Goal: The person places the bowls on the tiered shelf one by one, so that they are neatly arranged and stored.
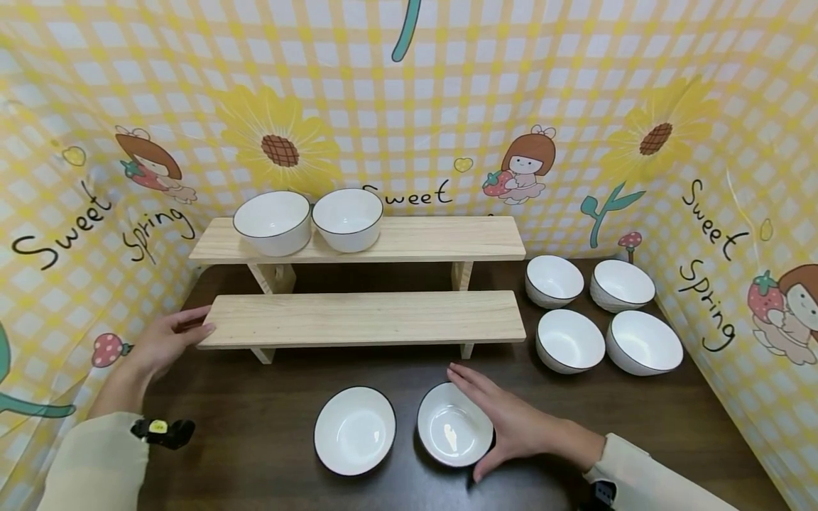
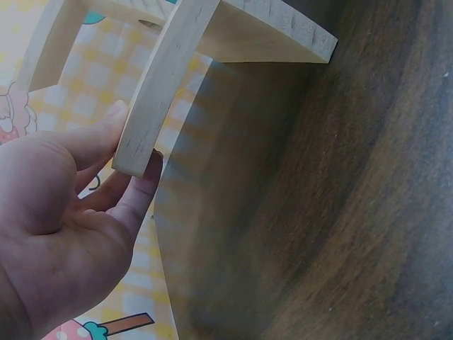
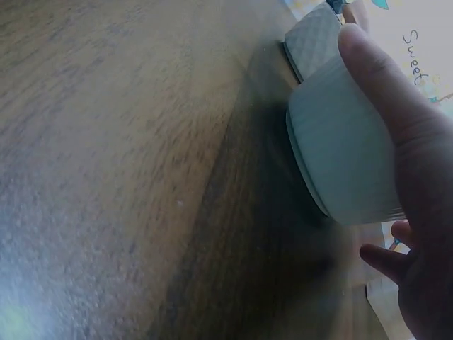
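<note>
My left hand (image 1: 162, 344) pinches the left end of the lower board of a wooden two-tier shelf (image 1: 364, 319); in the left wrist view the thumb and fingers (image 2: 141, 195) lie on opposite faces of the board (image 2: 152, 106). At the front, my right hand (image 1: 511, 422) is spread around the right side of a white dark-rimmed bowl (image 1: 450, 426). Its thumb overlaps the wall of this bowl (image 3: 343, 142) in the right wrist view, while other fingers (image 3: 386, 262) stick out past it. A matching bowl (image 1: 355, 431) sits upright just to the left.
Two larger white bowls, one at the left (image 1: 273, 223) and one beside it (image 1: 348, 220), stand on the upper board (image 1: 447, 238). Several smaller textured bowls (image 1: 569, 341) are grouped right of the shelf on the dark table (image 1: 243, 440). A yellow checked cloth (image 1: 422, 106) encloses the back and sides.
</note>
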`<state>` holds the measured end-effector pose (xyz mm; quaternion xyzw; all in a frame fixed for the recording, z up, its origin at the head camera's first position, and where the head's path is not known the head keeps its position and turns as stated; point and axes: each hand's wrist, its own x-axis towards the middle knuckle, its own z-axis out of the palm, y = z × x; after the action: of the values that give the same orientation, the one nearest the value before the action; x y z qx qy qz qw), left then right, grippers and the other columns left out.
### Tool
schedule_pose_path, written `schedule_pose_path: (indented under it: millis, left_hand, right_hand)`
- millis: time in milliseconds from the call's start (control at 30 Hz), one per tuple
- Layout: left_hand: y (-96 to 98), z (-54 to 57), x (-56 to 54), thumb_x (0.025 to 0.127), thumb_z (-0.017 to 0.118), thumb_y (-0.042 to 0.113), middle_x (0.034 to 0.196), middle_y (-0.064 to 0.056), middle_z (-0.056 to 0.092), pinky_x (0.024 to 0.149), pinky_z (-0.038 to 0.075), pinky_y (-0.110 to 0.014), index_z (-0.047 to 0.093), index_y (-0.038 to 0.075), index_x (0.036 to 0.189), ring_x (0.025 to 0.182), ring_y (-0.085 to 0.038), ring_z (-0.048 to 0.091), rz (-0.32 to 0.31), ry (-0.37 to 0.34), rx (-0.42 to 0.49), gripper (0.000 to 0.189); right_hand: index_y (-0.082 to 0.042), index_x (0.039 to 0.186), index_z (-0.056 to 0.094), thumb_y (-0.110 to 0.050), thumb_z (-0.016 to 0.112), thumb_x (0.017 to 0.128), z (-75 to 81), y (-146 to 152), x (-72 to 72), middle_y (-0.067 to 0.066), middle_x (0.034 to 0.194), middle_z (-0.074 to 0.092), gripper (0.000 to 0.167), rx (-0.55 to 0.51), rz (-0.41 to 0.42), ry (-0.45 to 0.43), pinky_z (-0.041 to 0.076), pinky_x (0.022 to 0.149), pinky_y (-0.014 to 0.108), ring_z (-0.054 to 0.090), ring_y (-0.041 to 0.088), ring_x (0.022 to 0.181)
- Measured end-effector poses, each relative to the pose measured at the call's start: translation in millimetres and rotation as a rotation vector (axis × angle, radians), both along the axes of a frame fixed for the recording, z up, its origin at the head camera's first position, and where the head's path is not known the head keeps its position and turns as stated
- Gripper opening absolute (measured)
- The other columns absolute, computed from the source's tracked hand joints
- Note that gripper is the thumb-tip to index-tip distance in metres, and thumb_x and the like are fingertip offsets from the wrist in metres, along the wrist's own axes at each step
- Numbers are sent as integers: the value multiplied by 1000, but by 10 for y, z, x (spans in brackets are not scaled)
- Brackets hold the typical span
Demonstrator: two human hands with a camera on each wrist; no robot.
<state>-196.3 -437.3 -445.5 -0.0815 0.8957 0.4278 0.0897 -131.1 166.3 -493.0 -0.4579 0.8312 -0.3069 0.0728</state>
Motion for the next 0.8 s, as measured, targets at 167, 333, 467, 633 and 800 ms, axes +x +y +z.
schedule_pose_path:
  millis: [167,333,467,633,800]
  left_hand:
    - [1,4,-3,102,58,47,153,-37,33,92,48,-35,31,-3,157,130,-44,42,-4,5,-5,78]
    - [11,10,-7,102,59,45,153,-36,33,80,46,-19,32,-3,156,129,-42,42,-11,15,-2,77]
    - [7,11,-5,102,59,45,154,-37,31,81,46,-21,32,-4,156,130,-44,41,-15,18,-1,78]
    - [-1,5,2,102,59,45,154,-37,31,81,46,-20,32,-4,156,130,-44,41,-12,16,0,78]
    - [3,11,7,102,58,47,154,-37,32,91,48,-35,32,-3,156,131,-45,41,-6,8,-8,78]
  right_hand:
    - [-8,164,16,-60,96,50,-3,-38,8,19,165,22,149,4,8,26,40,110,51,31,34,148]
    - [-4,162,19,-64,93,55,-15,-61,10,13,163,26,144,17,-6,23,43,108,50,40,33,142]
    - [-1,160,22,-61,93,60,-37,-73,4,9,158,31,137,0,-7,14,46,106,46,47,29,135]
    - [1,158,27,-54,95,61,-56,-87,5,9,153,35,130,-32,-3,32,47,104,42,51,27,130]
    - [0,157,28,-53,95,61,-55,-97,10,8,152,36,129,-33,-13,34,48,103,42,51,26,129]
